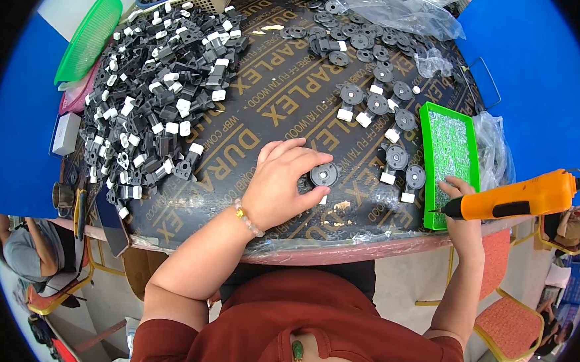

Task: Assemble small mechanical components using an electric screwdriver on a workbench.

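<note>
My left hand (pixel 278 183) is closed round a black round wheel-like part (pixel 323 174), its thumb and fingertips at the rim. A bit of white shows below that part, which rests on the table. Over the green tray (pixel 428 133) of small silvery pieces, likely screws, my right hand (pixel 462 208) has its fingers bent down together at the contents. What they pinch, if anything, is hidden. An orange electric screwdriver (pixel 521 195) crosses in front of this hand, its dark tip over the tray. Several similar wheel parts with white ends (pixel 396 157) lie between both hands.
A large heap of black and white parts (pixel 169 87) covers the left side. Loose black discs (pixel 361 41) and clear plastic bags (pixel 400 12) lie at the back. A green basket (pixel 89 36), a phone (pixel 112 226) and pliers (pixel 80 213) are along the left edge.
</note>
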`<state>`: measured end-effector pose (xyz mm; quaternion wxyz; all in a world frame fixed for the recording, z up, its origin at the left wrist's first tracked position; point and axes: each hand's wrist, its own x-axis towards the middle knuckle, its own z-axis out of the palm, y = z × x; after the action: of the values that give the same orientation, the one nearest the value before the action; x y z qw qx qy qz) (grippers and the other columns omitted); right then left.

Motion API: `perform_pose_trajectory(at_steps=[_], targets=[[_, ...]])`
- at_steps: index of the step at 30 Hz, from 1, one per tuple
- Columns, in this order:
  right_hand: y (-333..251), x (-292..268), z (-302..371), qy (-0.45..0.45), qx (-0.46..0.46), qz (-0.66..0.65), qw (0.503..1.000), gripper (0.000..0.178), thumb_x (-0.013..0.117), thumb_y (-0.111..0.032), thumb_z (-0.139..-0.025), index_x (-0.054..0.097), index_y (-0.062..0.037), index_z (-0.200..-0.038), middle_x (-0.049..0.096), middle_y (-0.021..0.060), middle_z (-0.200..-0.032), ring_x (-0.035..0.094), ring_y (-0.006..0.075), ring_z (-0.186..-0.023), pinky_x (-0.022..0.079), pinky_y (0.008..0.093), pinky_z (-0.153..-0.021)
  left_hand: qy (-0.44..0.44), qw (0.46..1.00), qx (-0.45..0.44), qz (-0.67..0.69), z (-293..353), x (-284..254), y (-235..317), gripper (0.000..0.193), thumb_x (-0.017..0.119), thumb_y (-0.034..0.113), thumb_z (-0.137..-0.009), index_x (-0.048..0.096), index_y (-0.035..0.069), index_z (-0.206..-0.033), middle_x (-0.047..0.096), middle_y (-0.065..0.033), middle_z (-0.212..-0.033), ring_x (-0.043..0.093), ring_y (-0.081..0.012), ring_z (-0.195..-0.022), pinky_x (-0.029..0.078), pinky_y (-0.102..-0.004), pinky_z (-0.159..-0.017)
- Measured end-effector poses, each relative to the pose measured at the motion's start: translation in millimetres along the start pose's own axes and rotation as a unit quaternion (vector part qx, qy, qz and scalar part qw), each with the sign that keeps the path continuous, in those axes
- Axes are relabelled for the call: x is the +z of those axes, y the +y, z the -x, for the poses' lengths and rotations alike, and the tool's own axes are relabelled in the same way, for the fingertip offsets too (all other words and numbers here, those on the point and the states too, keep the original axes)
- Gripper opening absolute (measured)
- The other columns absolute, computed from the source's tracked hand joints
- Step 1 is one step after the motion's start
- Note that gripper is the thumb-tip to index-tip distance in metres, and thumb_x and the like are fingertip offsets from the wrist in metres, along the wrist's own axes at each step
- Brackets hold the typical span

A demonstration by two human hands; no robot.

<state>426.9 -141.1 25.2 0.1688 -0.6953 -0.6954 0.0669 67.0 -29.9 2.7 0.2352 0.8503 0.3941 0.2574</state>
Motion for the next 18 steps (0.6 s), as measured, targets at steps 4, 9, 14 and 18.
perform_pose_trajectory(at_steps=[4,9,14,18], targets=[[1,1,1,0.009,0.009,-0.023,1.0,0.049,0.052,0.015,-0.075,0.067,-0.0062,-0.117,0.059,0.0125,-0.128,0.054,0.0338,-0.12,0.042,0.0418,-0.104,-0.006,1.0,-0.006,0.005,-2,-1,1,0.047,0.079,0.024,-0.074,0.068,0.014,-0.119,0.068,-0.0093,-0.115,0.052,-0.0321,-0.126,0.03,-0.0458,-0.11],[-2,-1,-2,-0.01,0.038,-0.033,0.999,0.046,0.049,0.015,-0.078,0.067,-0.0027,-0.116,0.061,0.0149,-0.125,0.056,0.0347,-0.118,0.042,0.0416,-0.103,0.004,1.0,-0.001,-0.004,-2,-1,3,0.048,0.078,0.021,-0.074,0.068,0.014,-0.12,0.068,-0.0094,-0.113,0.054,-0.0309,-0.124,0.031,-0.0448,-0.108],[6,2,1,0.001,0.009,0.04,0.999,0.044,0.05,0.014,-0.078,0.067,-0.0017,-0.115,0.061,0.017,-0.119,0.055,0.0364,-0.116,0.043,0.0422,-0.1,0.032,0.999,-0.002,0.02,-1,2,2,0.047,0.078,0.02,-0.073,0.068,0.013,-0.119,0.068,-0.009,-0.111,0.058,-0.0284,-0.118,0.033,-0.0436,-0.106],[-4,-1,-3,0.012,-0.014,0.036,0.999,0.041,0.054,0.012,-0.074,0.066,-0.0001,-0.111,0.06,0.0179,-0.116,0.056,0.0364,-0.11,0.045,0.0436,-0.095,0.007,1.0,-0.011,-0.003,-3,0,4,0.045,0.079,0.02,-0.073,0.067,0.01,-0.114,0.067,-0.0089,-0.107,0.06,-0.0277,-0.109,0.036,-0.0428,-0.101]])
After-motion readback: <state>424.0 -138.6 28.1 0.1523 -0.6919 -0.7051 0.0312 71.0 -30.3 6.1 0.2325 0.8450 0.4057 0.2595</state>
